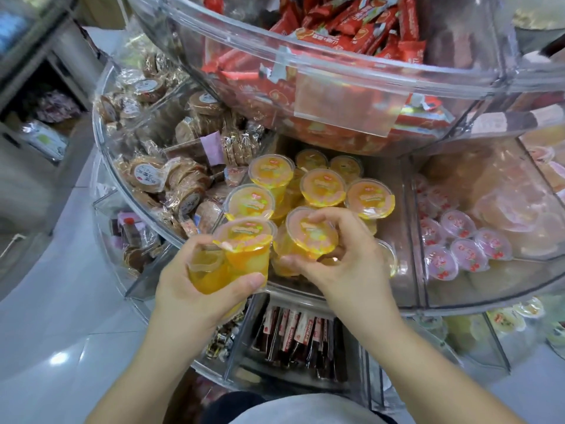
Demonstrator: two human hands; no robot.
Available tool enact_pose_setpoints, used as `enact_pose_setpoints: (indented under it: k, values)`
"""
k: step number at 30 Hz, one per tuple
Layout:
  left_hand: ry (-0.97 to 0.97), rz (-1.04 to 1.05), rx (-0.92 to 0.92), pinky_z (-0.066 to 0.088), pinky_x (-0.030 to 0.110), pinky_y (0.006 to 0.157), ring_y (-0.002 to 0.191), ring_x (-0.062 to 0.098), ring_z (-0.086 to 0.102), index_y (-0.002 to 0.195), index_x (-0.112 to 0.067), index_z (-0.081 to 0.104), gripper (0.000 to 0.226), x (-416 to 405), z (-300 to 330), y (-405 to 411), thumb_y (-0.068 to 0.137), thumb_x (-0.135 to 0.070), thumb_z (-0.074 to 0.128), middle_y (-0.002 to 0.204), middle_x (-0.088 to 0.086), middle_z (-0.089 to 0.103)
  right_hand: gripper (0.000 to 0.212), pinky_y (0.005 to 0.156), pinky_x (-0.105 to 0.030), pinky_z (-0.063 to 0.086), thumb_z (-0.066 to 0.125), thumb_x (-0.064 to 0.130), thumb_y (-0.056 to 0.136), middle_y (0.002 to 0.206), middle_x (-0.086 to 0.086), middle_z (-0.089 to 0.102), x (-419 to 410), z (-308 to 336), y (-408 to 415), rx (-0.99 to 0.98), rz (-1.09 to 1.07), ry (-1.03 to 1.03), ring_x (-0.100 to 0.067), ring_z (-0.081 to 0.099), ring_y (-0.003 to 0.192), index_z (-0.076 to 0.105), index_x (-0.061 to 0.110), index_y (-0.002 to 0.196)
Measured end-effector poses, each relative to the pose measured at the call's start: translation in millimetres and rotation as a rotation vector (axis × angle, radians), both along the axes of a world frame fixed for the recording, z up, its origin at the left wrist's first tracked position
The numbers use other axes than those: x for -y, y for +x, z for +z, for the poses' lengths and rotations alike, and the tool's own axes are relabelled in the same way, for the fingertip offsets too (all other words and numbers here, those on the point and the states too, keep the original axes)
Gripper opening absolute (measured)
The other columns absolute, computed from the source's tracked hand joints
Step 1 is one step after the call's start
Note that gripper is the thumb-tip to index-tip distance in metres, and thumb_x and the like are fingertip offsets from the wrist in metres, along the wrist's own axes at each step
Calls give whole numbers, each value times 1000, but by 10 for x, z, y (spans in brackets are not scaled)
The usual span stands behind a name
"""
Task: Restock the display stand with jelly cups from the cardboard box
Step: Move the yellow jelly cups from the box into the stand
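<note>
Two hands hold orange jelly cups: left grip (195,280) closed on two, right grip (342,255) on one.

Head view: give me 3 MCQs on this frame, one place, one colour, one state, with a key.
1. Where is the jelly cup under the right hand?
A. In the top bin with the red packets
B. Over the compartment of orange cups
C. On the floor

2. What colour are the small cups in the compartment to the right of the orange ones?
A. Pink
B. Green
C. Black

3. What is the left hand doing?
A. Hanging empty
B. Holding orange jelly cups in its grip
C. Pulling a brown stick pack from the lower tier

Key:
1 B: the cup sits among the other orange cups in the middle tier.
2 A: their lids and contents show pink.
3 B: fingers wrap two cups, one upright and one lying sideways.
</note>
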State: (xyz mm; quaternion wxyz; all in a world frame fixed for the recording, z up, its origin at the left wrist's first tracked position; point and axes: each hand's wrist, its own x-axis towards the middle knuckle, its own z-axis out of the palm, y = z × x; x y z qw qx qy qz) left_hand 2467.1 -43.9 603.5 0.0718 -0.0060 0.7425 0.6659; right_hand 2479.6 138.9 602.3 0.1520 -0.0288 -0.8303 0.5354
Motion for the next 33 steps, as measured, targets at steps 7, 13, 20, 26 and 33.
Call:
enact_pose_setpoints:
  k: [7, 13, 20, 26, 33]
  values:
    - [-56, -59, -2, 56, 34, 74, 81, 11, 71, 93, -37, 63, 53, 2, -25, -47, 45, -48, 81, 93, -10, 73, 51, 78, -11, 45, 75, 12, 71, 108, 13, 56, 68, -79, -15, 0, -4, 121, 6, 50, 98, 53, 37, 109]
    - [-63, -68, -2, 57, 36, 71, 79, 10, 71, 91, -39, 63, 52, 25, 1, -95, 43, -49, 80, 91, -12, 73, 60, 92, -19, 45, 66, 0, 75, 118, 15, 54, 48, -103, -44, 2, -15, 136, 5, 48, 113, 49, 33, 121]
    - [-68, -94, -29, 56, 44, 78, 83, 11, 71, 86, -39, 61, 47, 48, -9, -104, 45, -49, 82, 98, -17, 71, 61, 88, -11, 44, 67, 2, 76, 114, 22, 54, 73, -167, -26, 25, -12, 28, 4, 52, 109, 37, 35, 117]
    - [-66, -106, -49, 55, 38, 76, 84, 8, 70, 89, -38, 62, 51, 49, -17, -91, 45, -51, 83, 101, -19, 70, 63, 84, -9, 44, 68, 2, 78, 109, 24, 54, 86, -165, -49, 9, -11, 27, 6, 55, 104, 33, 44, 109]
    - [-61, -120, -41, 54, 36, 75, 83, 10, 70, 90, -35, 63, 53, 26, -11, -56, 44, -50, 83, 98, -13, 72, 70, 89, -7, 41, 74, 13, 77, 113, 26, 50, 60, -118, 21, 17, -21, 6, 6, 51, 110, 28, 52, 112]
